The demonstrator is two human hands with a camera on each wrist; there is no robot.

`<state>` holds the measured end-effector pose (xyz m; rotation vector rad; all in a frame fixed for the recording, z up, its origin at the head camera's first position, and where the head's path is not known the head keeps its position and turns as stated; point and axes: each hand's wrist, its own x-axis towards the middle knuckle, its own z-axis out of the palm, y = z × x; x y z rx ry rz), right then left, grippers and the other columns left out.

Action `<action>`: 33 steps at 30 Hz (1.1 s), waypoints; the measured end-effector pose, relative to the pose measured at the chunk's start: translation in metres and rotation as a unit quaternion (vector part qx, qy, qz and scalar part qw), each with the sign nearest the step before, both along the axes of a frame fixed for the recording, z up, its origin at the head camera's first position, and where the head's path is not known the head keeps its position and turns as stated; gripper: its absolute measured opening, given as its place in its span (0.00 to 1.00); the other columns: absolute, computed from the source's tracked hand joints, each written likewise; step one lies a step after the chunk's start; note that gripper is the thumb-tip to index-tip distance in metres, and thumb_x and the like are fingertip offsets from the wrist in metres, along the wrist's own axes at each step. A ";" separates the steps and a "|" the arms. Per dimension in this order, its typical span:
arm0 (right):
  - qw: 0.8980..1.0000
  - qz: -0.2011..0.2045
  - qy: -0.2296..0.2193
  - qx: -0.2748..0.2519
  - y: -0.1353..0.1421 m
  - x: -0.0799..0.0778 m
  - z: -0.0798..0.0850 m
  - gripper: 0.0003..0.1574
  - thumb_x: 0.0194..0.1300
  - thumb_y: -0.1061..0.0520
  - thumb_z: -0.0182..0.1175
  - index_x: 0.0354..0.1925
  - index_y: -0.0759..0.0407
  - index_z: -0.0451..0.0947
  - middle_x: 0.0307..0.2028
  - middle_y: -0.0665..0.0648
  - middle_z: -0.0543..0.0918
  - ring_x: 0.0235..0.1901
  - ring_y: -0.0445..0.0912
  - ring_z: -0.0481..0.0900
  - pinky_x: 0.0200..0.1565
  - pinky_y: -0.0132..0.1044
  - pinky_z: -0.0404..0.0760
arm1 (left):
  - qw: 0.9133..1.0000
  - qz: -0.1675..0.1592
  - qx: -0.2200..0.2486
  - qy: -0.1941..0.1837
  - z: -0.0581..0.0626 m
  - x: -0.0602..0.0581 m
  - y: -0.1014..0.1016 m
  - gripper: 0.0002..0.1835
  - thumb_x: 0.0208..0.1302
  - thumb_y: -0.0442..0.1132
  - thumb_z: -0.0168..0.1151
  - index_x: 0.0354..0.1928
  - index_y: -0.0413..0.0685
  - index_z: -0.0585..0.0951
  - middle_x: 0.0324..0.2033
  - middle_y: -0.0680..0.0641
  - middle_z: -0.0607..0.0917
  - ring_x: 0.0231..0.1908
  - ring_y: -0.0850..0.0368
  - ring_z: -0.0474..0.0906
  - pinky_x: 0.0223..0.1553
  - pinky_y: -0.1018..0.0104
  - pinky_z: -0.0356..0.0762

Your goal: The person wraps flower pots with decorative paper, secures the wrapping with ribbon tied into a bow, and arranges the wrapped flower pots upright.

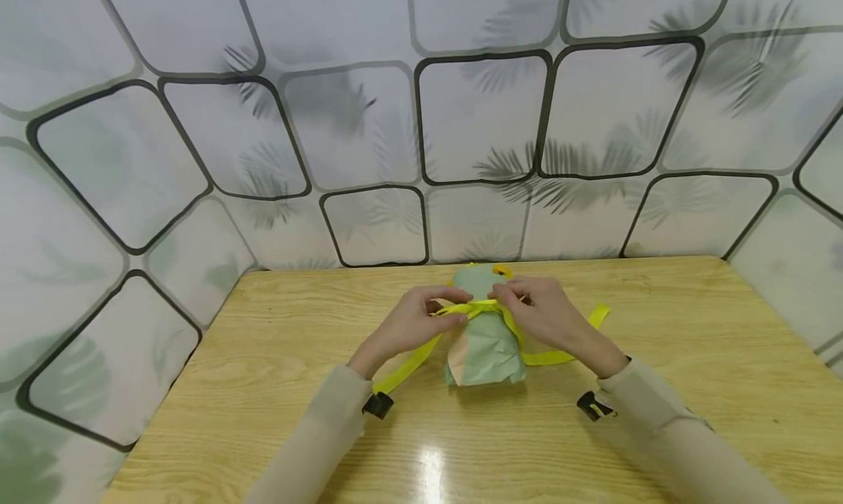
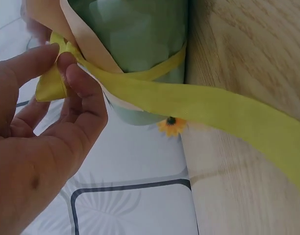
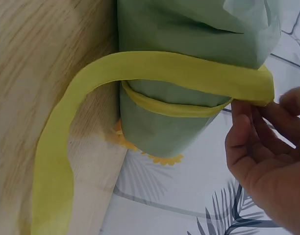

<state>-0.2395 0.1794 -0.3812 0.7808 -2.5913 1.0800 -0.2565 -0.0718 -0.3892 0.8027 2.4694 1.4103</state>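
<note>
A bouquet (image 1: 490,354) wrapped in pale green paper with a peach fold lies on the table, its orange-yellow flowers (image 2: 172,126) pointing away from me. Yellow ribbon (image 1: 484,306) circles the wrap, and its loose tails trail to both sides. My left hand (image 1: 418,317) pinches a folded loop of the ribbon between thumb and fingers, clearest in the left wrist view. On the other side, my right hand (image 1: 540,310) pinches the ribbon close to the knot. In the right wrist view, the right fingertips (image 3: 243,125) sit right at the ribbon's bend, partly behind it.
The wood-grain table (image 1: 296,416) extends around the bouquet on all sides. Behind it stands a patterned wall covering (image 1: 484,123) with dark outlined squares and leaf shapes. A black wrist mount (image 1: 377,404) hangs under the left sleeve, another (image 1: 595,407) under the right.
</note>
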 end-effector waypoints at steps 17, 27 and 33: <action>0.986 -0.074 -0.106 -0.109 -0.010 0.003 0.006 0.08 0.67 0.58 0.68 0.43 0.58 0.89 0.39 0.59 0.91 0.33 0.43 0.83 0.27 0.31 0.79 | 0.999 0.039 0.013 -0.012 0.002 0.002 -0.012 0.12 0.75 0.40 0.61 0.54 0.46 0.86 0.40 0.46 0.91 0.39 0.47 0.88 0.41 0.62 0.87; 0.956 -0.046 -0.181 -0.227 -0.016 0.000 0.009 0.15 0.74 0.62 0.59 0.53 0.73 0.79 0.46 0.68 0.82 0.26 0.42 0.87 0.33 0.32 0.85 | 0.999 0.035 0.027 -0.025 0.004 0.004 -0.011 0.13 0.75 0.39 0.60 0.55 0.42 0.85 0.41 0.42 0.91 0.37 0.53 0.88 0.44 0.56 0.88; 0.945 -0.065 -0.207 -0.245 -0.008 0.001 0.011 0.15 0.75 0.64 0.56 0.52 0.76 0.78 0.39 0.62 0.81 0.28 0.40 0.86 0.35 0.35 0.87 | 0.999 0.035 0.013 -0.026 0.005 0.006 -0.016 0.12 0.76 0.38 0.59 0.54 0.44 0.85 0.41 0.42 0.91 0.37 0.51 0.88 0.44 0.53 0.87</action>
